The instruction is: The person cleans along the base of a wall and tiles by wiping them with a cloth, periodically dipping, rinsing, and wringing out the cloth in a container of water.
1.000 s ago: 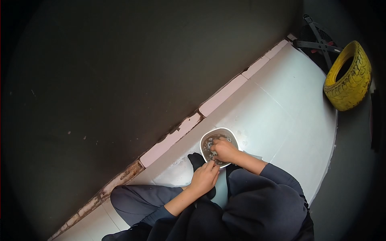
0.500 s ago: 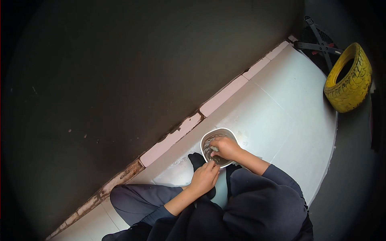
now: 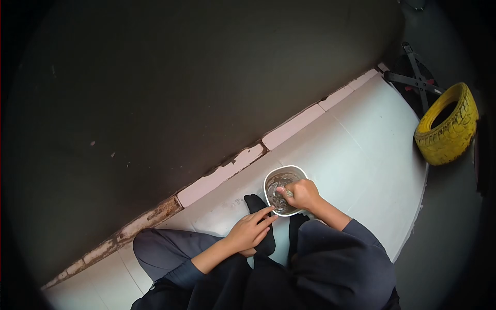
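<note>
A white-rimmed tub (image 3: 266, 192) stands on the pale floor between my feet, with a wet, greyish, glistening content (image 3: 279, 182) inside. My right hand (image 3: 304, 195) reaches over its right side, fingers curled down into it. A bit of something pale shows at those fingers, too small to name. At the tub's near left rim is my left hand (image 3: 250, 230), its fingers stretched out and slightly apart, fingertips at or very close to the rim. I see nothing held in it. A black-socked foot (image 3: 265, 243) lies just beneath the left hand.
A dark wall with a chipped pink tile skirting (image 3: 294, 125) runs diagonally behind the tub. Pale floor tiles (image 3: 369, 142) extend to the right. At the far right lie a yellow tire (image 3: 431, 147) and a black crossed metal frame (image 3: 413, 81).
My left hand has opened from a pinch at the rim and drawn back slightly left. My right hand has turned to a more fist-like hold over the tub. The view has shifted a little.
</note>
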Demonstrator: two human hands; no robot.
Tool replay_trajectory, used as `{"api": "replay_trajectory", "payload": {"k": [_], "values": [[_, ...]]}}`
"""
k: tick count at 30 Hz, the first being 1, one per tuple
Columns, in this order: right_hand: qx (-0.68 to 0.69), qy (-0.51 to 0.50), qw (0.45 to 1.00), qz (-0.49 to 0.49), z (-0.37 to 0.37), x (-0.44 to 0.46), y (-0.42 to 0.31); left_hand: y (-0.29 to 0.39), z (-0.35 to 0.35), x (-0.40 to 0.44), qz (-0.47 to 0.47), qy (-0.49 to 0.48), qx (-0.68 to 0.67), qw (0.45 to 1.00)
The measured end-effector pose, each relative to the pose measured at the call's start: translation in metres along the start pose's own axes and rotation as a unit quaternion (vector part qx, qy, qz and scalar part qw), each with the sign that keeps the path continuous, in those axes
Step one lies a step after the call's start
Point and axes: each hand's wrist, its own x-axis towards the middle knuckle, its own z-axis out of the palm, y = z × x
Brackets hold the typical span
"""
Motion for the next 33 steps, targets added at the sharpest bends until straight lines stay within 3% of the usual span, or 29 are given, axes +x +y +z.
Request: {"api": "replay_trajectory", "payload": {"k": [6,10,12,13,15,18,21,23,24,26,29,32,33], "values": [[-0.049,-0.010,0.998,0.036,-0.002,0.001,-0.010,-0.015,-0.018,-0.009,-0.001,0.031,0.017,0.999],[-0.072,-0.026,0.997,0.010,0.000,0.003,-0.006,-0.027,-0.032,-0.023,-0.004,-0.004,0.075,0.997],[-0.175,-0.147,0.971,0.075,-0.010,0.005,-0.007,-0.031,-0.039,-0.026,0.012,-0.001,0.113,0.993],[-0.177,-0.150,0.971,0.061,-0.021,0.014,-0.013,-0.033,-0.044,-0.025,0.003,0.009,0.118,0.993],[-0.217,-0.223,0.950,0.015,-0.054,0.022,-0.034,-0.035,-0.051,-0.026,-0.022,-0.066,0.113,0.991],[-0.201,-0.267,0.942,-0.037,-0.096,0.059,-0.067,-0.038,-0.064,-0.031,-0.042,-0.027,0.087,0.995],[-0.208,-0.274,0.920,-0.190,-0.111,0.100,-0.088,-0.039,-0.076,-0.038,-0.083,-0.024,0.059,0.995],[-0.168,-0.291,0.920,-0.200,-0.100,0.127,-0.104,-0.039,-0.082,-0.045,-0.202,-0.125,0.093,0.967],[-0.124,-0.306,0.921,-0.208,-0.090,0.138,-0.115,-0.042,-0.082,-0.047,-0.204,-0.122,0.093,0.967],[-0.033,-0.337,0.921,-0.193,-0.060,0.157,-0.137,-0.047,-0.079,-0.051,-0.333,-0.279,0.127,0.892],[0.034,-0.304,0.935,-0.177,0.002,0.164,-0.154,-0.046,-0.082,-0.054,-0.371,-0.292,0.192,0.860],[0.049,-0.254,0.952,-0.164,0.065,0.164,-0.140,-0.038,-0.097,-0.059,-0.356,-0.227,0.180,0.888],[0.066,-0.191,0.972,-0.118,0.086,0.162,-0.128,-0.038,-0.102,-0.061,-0.350,-0.198,0.161,0.901]]}}
